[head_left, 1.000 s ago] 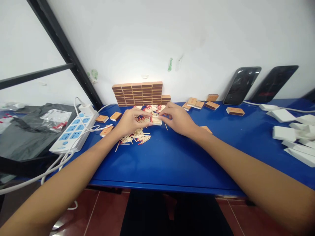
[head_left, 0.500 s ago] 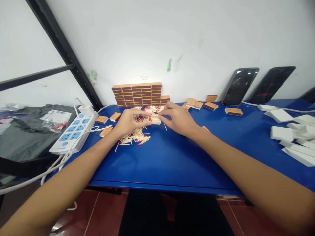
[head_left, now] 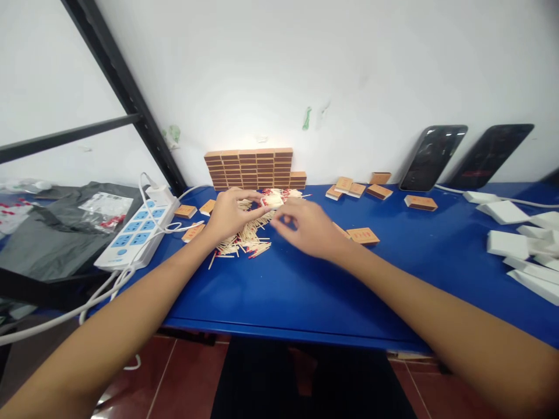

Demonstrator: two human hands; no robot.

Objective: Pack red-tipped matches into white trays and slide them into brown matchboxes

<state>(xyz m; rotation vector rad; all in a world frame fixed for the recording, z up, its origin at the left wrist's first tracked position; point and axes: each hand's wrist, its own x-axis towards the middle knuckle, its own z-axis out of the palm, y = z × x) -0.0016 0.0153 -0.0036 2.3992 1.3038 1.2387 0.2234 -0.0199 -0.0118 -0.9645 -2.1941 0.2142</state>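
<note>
The left hand (head_left: 229,214) is reaching forward over a loose heap of red-tipped wooden matchsticks (head_left: 244,237) lying on the blue desk (head_left: 305,285). Its fingers are closing narrowly on the left end of a small pale cardboard tray packed with matches (head_left: 273,200). That tray is sitting at the far edge of the heap, just in front of a brick-like stack of orange-brown matchboxes (head_left: 253,169) standing against the white wall. Its long axis is running roughly left to right across the view. The tray is lying directly at the left fingertips, while the right hand (head_left: 305,230) is hovering nearer the body, so the tray is lying ahead of it and a little to its left. The left hand is clearly the nearer one. The right hand is blurring with motion and its fingers are curling inward, so I cannot tell whether it is pinching anything. A single flat orange matchbox (head_left: 362,235) is lying just to its right. A white power strip with blue sockets (head_left: 135,233) is resting at the left, and two black phones (head_left: 432,157) are leaning on the wall. White cardboard boxes (head_left: 506,243) are crowding the right edge. Red print is showing on the matchbox faces, but it is too small to read.
</note>
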